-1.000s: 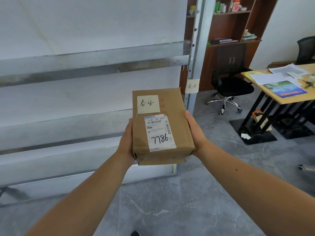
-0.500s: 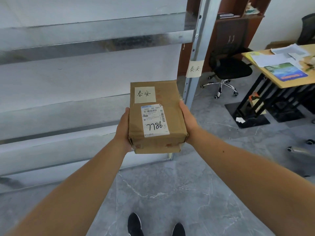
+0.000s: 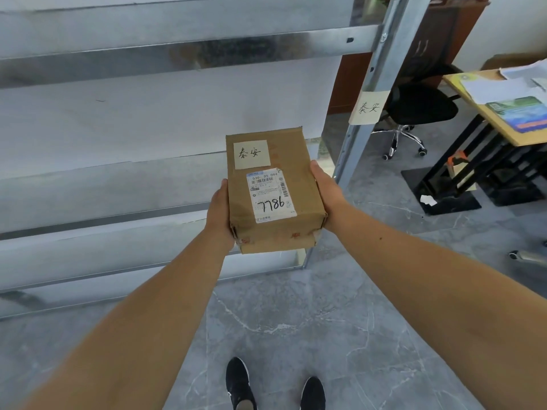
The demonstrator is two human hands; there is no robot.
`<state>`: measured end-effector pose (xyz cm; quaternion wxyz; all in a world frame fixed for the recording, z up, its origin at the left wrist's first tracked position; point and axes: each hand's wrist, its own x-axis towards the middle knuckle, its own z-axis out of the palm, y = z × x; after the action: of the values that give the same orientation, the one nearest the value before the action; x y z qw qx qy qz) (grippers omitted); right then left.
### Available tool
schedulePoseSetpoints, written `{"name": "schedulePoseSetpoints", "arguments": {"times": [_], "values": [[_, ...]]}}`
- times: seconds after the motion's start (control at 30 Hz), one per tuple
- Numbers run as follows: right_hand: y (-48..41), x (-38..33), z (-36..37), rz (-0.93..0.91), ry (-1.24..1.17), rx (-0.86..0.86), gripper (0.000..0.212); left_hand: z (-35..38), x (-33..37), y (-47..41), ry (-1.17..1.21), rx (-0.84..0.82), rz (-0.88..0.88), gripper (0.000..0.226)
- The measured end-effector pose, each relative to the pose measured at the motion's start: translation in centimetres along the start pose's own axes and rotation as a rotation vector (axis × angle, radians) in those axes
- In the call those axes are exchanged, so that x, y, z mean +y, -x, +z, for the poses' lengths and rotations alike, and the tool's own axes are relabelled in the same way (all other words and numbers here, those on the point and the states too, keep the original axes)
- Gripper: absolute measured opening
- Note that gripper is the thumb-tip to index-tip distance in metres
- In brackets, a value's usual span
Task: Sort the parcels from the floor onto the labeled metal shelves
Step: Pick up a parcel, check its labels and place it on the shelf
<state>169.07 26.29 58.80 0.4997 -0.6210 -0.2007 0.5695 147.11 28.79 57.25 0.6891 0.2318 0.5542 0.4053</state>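
Note:
A brown cardboard parcel [image 3: 299, 184] sits between both hands at chest height, in front of the metal shelves [image 3: 183, 42]. It carries a handwritten paper tag and a white shipping label marked 7786. My left hand [image 3: 218, 211] grips its left side and my right hand [image 3: 325, 190] grips its right side; the fingers are hidden under the box. A paper tag [image 3: 368, 108] with the same two characters is stuck on the shelf's right upright post [image 3: 359, 122]. The parcel's far end is over the front edge of a lower shelf.
The shelf boards [image 3: 133, 119] in view hold nothing. A black office chair [image 3: 420, 108] and a wooden desk [image 3: 515, 140] with papers stand to the right on the grey floor [image 3: 296, 321]. My black shoes [image 3: 239, 380] show at the bottom.
The view has tilted down and moved closer to the shelves. The parcel, held in both hands, has gone forward toward the lower shelf near the tagged post.

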Motion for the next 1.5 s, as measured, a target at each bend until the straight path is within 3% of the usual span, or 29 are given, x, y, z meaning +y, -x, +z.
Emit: {"name": "schedulePoseSetpoints", "arguments": {"times": [0.23, 0.4, 0.53, 0.7, 0.83, 0.93, 1.03, 1.13, 1.27, 1.4, 1.5], "values": [[-1.8, 0.2, 1.5, 0.02, -0.011, -0.044, 0.064, -0.6, 0.8, -2.2, -0.028, 0.008, -0.02, 0.06], [-2.7, 0.7, 2.6, -0.003, -0.022, -0.071, 0.066, -2.0, 1.1, -4.6, -0.031, 0.001, -0.066, 0.083], [-3.8, 1.0, 3.3, 0.029, -0.069, -0.044, 0.067, -1.5, 2.0, -4.7, -0.037, 0.027, -0.048, 0.071], [-4.7, 1.3, 4.1, 0.039, -0.12, 0.026, 0.065, -2.0, 2.7, -4.8, -0.062, 0.001, -0.025, 0.076], [-4.6, 1.3, 5.4, 0.018, -0.203, 0.126, 0.087, -2.8, 2.5, -5.0, -0.103, 0.01, 0.095, 0.076], [-4.0, 1.3, 6.2, 0.0, -0.265, 0.199, 0.075, -3.1, 2.4, -5.0, -0.18, 0.032, 0.188, 0.076], [-3.7, 1.8, 6.9, -0.003, -0.283, 0.222, 0.074, -3.5, 2.2, -4.9, -0.245, 0.078, 0.274, 0.093], [-3.3, 2.1, 7.6, -0.013, -0.267, 0.271, 0.069, -3.7, 2.2, -4.7, -0.346, 0.184, 0.397, 0.086], [-3.0, 1.6, 8.5, -0.12, -0.057, 0.359, 0.082, -3.9, 2.8, -4.3, -0.35, 0.426, 0.368, 0.082], [-2.3, 0.0, 8.9, -0.233, 0.326, 0.39, 0.097, -2.4, 4.8, -4.0, -0.239, 0.546, 0.304, 0.067], [-2.1, -0.4, 8.7, -0.279, 0.605, 0.358, 0.082, -1.8, 5.8, -4.3, -0.194, 0.594, 0.339, 0.056]]}}
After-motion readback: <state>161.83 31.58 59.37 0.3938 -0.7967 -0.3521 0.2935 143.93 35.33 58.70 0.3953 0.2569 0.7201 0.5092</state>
